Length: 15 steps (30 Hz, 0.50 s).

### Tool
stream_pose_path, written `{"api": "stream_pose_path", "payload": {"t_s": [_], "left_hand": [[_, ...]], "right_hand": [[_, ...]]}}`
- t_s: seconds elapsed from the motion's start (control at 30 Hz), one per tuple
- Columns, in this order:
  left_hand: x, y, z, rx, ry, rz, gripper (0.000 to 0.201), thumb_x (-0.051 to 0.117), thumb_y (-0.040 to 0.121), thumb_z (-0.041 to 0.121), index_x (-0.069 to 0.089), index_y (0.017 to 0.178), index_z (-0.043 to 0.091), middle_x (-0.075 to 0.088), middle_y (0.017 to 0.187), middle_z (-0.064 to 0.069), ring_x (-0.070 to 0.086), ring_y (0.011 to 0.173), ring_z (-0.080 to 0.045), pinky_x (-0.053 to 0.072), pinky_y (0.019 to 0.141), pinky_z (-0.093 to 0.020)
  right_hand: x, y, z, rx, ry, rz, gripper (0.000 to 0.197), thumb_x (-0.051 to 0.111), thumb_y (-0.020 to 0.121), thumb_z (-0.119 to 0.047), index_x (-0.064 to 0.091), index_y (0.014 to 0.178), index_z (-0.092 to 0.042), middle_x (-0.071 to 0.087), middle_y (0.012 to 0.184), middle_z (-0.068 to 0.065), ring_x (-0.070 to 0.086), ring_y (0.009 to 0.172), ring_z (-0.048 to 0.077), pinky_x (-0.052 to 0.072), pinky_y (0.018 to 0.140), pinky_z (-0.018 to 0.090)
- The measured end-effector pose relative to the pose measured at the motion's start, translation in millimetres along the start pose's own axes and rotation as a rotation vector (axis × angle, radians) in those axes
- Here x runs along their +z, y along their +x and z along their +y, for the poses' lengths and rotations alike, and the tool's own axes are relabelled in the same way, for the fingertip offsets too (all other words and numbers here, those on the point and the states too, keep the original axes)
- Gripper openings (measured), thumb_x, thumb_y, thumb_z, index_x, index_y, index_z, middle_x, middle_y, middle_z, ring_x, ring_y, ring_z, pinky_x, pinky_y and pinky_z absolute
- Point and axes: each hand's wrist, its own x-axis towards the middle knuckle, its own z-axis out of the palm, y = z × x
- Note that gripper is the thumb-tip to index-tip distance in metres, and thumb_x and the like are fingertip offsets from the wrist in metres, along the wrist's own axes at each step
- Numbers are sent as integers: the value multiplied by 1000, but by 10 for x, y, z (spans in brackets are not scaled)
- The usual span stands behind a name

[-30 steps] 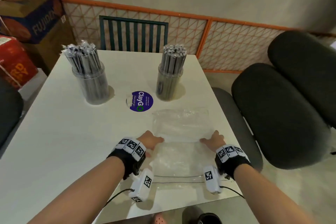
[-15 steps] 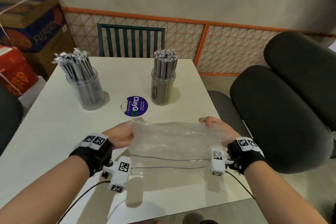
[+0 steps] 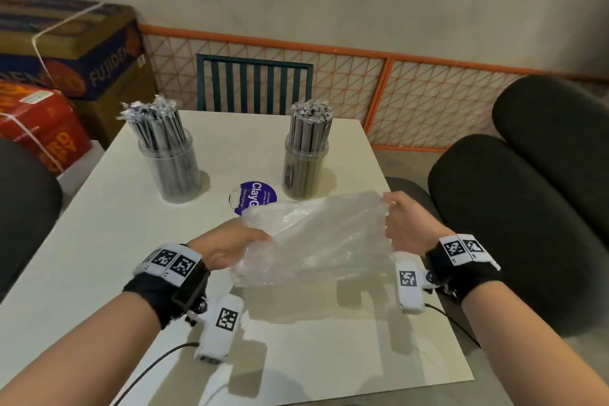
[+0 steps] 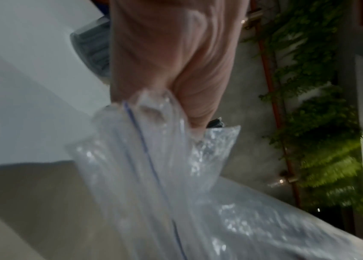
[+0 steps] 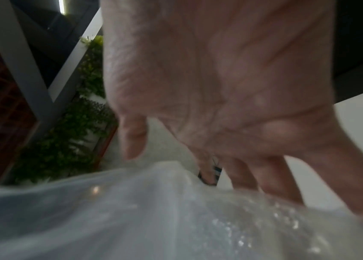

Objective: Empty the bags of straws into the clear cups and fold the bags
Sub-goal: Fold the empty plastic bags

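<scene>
An empty clear zip bag (image 3: 316, 237) hangs crumpled a little above the white table (image 3: 115, 257), stretched between both hands. My left hand (image 3: 260, 237) grips its near left end; in the left wrist view the left hand (image 4: 176, 70) is curled round the bunched bag (image 4: 176, 193) at its zip line. My right hand (image 3: 390, 208) pinches the far right corner, held higher. In the right wrist view the right hand (image 5: 220, 88) has its thumb on one side of the bag (image 5: 131, 211) and its fingers behind. Two clear cups (image 3: 171, 168) (image 3: 306, 168) full of wrapped straws stand farther back.
A round purple sticker (image 3: 253, 198) lies between the cups, partly behind the bag. A green chair back (image 3: 253, 82) and an orange mesh fence (image 3: 428, 92) stand beyond the table. Black padded chairs (image 3: 510, 208) are on the right, cardboard boxes (image 3: 66, 53) on the left.
The bag lay flat on the table under both hands. Both hands then took its ends and lifted it; now it is off the table, its right end higher.
</scene>
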Motion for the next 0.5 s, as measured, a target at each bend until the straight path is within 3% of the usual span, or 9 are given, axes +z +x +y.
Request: {"api": "stream_pose_path", "payload": {"t_s": [0.03, 0.1, 0.17, 0.23, 0.3, 0.33, 0.4, 0.47, 0.5], "left_hand": [[-8, 31, -5, 39, 29, 36, 42, 62, 78, -6, 58, 119, 6, 65, 115, -19, 63, 104, -35, 45, 99, -50], [67, 55, 6, 123, 164, 139, 46, 58, 78, -7, 55, 121, 9, 66, 112, -17, 64, 102, -33, 51, 91, -45], [221, 63, 23, 216, 389, 305, 49, 55, 77, -5, 51, 124, 10, 64, 111, -11, 61, 100, -28, 51, 85, -37], [423, 66, 59, 268, 626, 466, 43, 52, 81, -3, 49, 122, 8, 60, 107, -8, 55, 92, -23, 44, 78, -29], [617, 81, 128, 280, 696, 573, 36, 49, 83, -1, 49, 119, 6, 60, 103, -10, 54, 89, -25, 40, 74, -27], [696, 102, 170, 295, 681, 580, 36, 50, 82, 1, 49, 118, 6, 60, 104, -11, 57, 92, -27, 41, 74, -28], [793, 132, 273, 352, 541, 459, 36, 53, 77, 11, 53, 113, 9, 63, 99, -6, 62, 93, -25, 49, 73, -31], [869, 60, 385, 359, 284, 266, 31, 54, 79, 19, 53, 110, 16, 61, 90, 2, 61, 86, -16, 49, 68, -30], [896, 15, 421, 321, 133, 183, 33, 56, 80, 25, 49, 112, 19, 59, 92, 3, 58, 88, -15, 47, 71, -30]], "right_hand": [[51, -27, 27, 82, -82, -35, 38, 46, 86, -53, 65, 103, -25, 65, 94, 5, 64, 80, 25, 50, 70, 36], [181, -39, 79, 121, -263, -58, 54, 60, 80, -57, 52, 124, -27, 61, 115, 6, 61, 99, 27, 51, 72, 36], [316, 24, 70, -18, -350, 1, 53, 69, 82, -29, 46, 129, -18, 58, 119, 8, 59, 102, 24, 53, 75, 31], [477, 73, 14, -153, -417, 231, 50, 61, 81, -7, 43, 128, -8, 59, 112, 8, 60, 98, 23, 54, 80, 34], [709, 107, -29, -291, -600, 493, 44, 52, 83, -1, 38, 125, -6, 54, 103, 9, 55, 89, 27, 46, 71, 34], [849, 102, -26, -371, -757, 583, 42, 47, 83, 3, 38, 123, -8, 51, 101, 10, 52, 84, 27, 40, 67, 32], [1096, 87, 50, -521, -1056, 640, 42, 41, 82, 8, 40, 120, -11, 43, 101, 10, 45, 73, 27, 34, 63, 32], [1222, 94, 154, -634, -1169, 627, 44, 40, 79, 12, 44, 118, -10, 37, 102, 11, 39, 72, 26, 36, 62, 36], [1229, 115, 204, -673, -1179, 605, 46, 41, 79, 13, 45, 119, -9, 38, 104, 12, 41, 77, 28, 40, 65, 39]]}}
